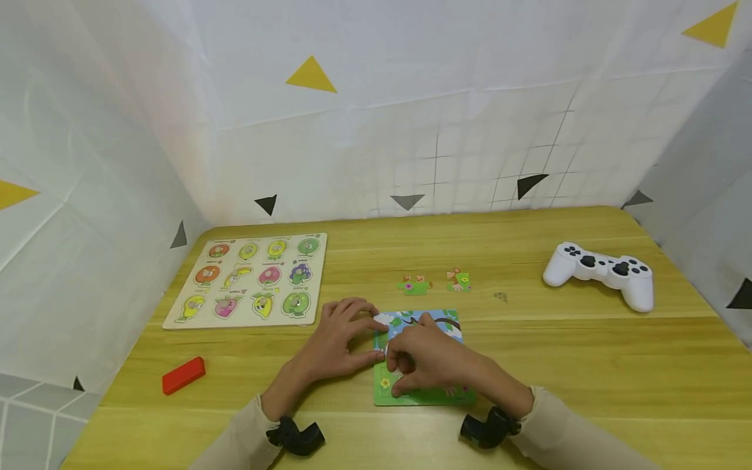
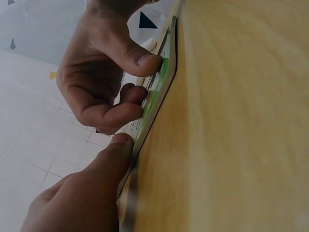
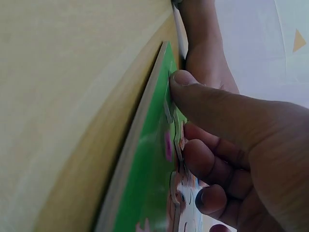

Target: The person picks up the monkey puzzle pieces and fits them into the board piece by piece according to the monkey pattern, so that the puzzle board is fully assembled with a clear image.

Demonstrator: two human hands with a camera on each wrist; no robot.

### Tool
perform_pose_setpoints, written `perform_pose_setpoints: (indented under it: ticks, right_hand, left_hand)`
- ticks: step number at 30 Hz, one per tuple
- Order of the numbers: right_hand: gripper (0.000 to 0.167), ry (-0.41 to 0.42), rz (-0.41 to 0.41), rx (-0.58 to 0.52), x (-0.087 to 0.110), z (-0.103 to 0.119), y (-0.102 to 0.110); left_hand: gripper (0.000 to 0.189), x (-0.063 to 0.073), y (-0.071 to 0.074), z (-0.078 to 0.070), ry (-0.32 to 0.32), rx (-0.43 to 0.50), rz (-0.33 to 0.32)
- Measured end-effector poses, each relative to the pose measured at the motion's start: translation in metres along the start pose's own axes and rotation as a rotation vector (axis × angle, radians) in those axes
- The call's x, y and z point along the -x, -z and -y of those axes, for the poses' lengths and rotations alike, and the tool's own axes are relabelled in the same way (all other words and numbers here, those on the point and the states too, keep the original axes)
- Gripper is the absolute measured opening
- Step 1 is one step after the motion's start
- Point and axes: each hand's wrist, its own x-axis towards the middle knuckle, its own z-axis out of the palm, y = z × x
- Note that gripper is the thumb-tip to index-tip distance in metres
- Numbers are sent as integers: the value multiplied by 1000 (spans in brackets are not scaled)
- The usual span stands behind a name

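A jigsaw puzzle board (image 1: 425, 397) with a green lower border and blue sky lies flat on the table, partly hidden under both hands. My right hand (image 1: 435, 356) is over its middle, thumb and curled fingers on a green puzzle piece (image 3: 168, 110) whose edge stands slightly raised in the right wrist view. My left hand (image 1: 337, 343) lies at the board's left side, fingers stretched, with index finger and thumb touching its edge. Two loose puzzle pieces lie beyond the board: a green-and-brown one (image 1: 415, 286) and one with a yellow flower (image 1: 458, 281).
A wooden fruit puzzle board (image 1: 247, 307) lies at the back left, with a red block (image 1: 184, 376) nearer on that side. To the right is a white game controller (image 1: 599, 273). White patterned cloth (image 1: 376, 150) hangs behind the wooden table (image 1: 564, 365).
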Motion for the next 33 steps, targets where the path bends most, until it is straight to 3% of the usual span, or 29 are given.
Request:
perform_pose_setpoints:
  ticks: [7,15,20,23,33]
  right_hand:
    - [28,0,9,9,0,1,2]
    - [23,48,17,-73,2,-3,5]
    - [17,136,-35,-136,2,-14,6]
    - [14,146,-72,-163,1,-21,9]
    - [7,-29,-203,-244,1,-47,32]
  left_hand:
    - [39,-1,1,-1,-3,-3,-5]
    - [39,0,2,-2,-11,-3,-7]
    - [39,1,2,-3,-17,-15,-18]
    - [38,1,2,-2,-17,-17,-24]
    - [38,1,0,-1,-27,-8,-25]
